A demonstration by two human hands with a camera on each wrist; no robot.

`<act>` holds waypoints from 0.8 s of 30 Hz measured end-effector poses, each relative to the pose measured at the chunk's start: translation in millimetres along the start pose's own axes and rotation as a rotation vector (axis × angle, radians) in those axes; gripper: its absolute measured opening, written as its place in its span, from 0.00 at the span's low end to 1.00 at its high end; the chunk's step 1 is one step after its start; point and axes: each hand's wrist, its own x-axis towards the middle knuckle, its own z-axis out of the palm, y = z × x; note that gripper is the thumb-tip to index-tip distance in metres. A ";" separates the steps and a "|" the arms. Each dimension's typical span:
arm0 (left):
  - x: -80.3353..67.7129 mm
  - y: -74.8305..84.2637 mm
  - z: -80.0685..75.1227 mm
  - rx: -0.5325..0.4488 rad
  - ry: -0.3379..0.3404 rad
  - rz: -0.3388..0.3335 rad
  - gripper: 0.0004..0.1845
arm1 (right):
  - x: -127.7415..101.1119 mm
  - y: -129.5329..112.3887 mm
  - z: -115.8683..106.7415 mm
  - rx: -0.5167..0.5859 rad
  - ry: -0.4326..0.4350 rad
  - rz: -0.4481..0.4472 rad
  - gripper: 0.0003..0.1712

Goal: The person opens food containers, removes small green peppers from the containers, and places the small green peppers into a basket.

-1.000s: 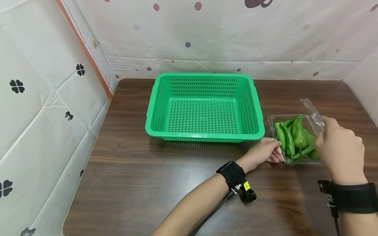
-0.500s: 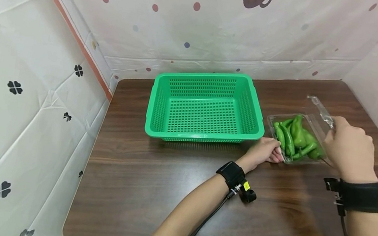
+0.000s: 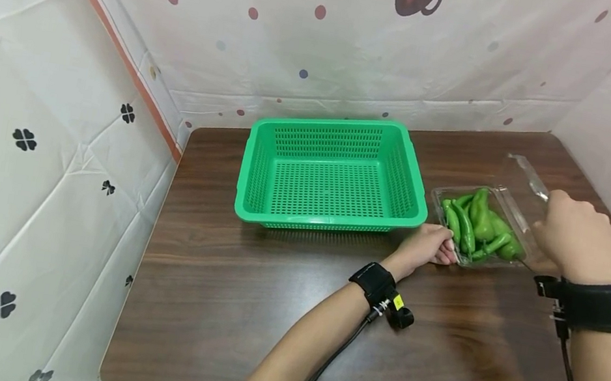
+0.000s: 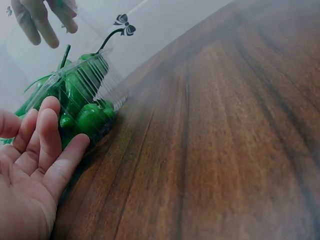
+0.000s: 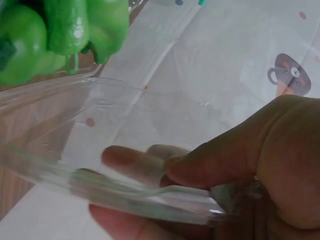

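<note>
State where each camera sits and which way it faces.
Head: worn on the head, facing forward and down at the green basket, peppers in a clear container, left hand and right hand.
Left wrist: worn there, facing past the left hand to the container; the right hand shows top left.
Right wrist: worn there, facing the right hand gripping a clear lid.
Both wrist views share peppers and right hand.

"What surrounds the container on your table?"
"In it are the peppers; left of it, the basket; at its near-left corner, your left hand; right of it, the lid in your right hand."
</note>
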 end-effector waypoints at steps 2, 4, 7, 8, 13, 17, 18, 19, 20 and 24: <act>0.4 -0.3 0.6 -0.003 -0.001 0.000 0.19 | 0.9 -0.4 -1.7 0.002 -0.024 0.009 0.20; 0.5 -0.1 1.1 -0.008 -0.005 0.002 0.19 | 1.1 -1.0 -2.4 0.004 -0.036 0.015 0.20; 0.0 1.4 2.0 -0.016 -0.002 0.001 0.19 | 0.9 -0.6 -1.6 0.007 -0.026 0.016 0.20; -0.4 2.2 1.9 -0.019 -0.002 0.001 0.20 | 0.9 0.1 -1.1 0.010 -0.019 0.016 0.21; -0.8 3.7 1.1 -0.007 0.017 0.001 0.19 | 1.7 3.7 -0.7 0.015 0.008 0.045 0.24; -0.2 3.3 1.6 0.001 0.028 0.002 0.19 | 3.3 5.8 -0.5 -0.013 0.024 0.094 0.23; -0.4 3.0 1.7 -0.001 0.026 0.001 0.19 | 3.9 6.8 -0.5 -0.021 0.029 0.102 0.22; -0.6 2.8 2.0 -0.001 0.026 -0.001 0.19 | 4.5 8.2 0.0 -0.025 0.036 0.101 0.22; -1.0 2.8 2.3 -0.003 0.025 -0.004 0.19 | 4.6 9.5 -0.1 -0.026 0.037 0.102 0.22; -2.1 2.8 4.1 -0.007 0.024 -0.014 0.19 | 5.1 16.0 0.5 -0.021 0.039 0.114 0.19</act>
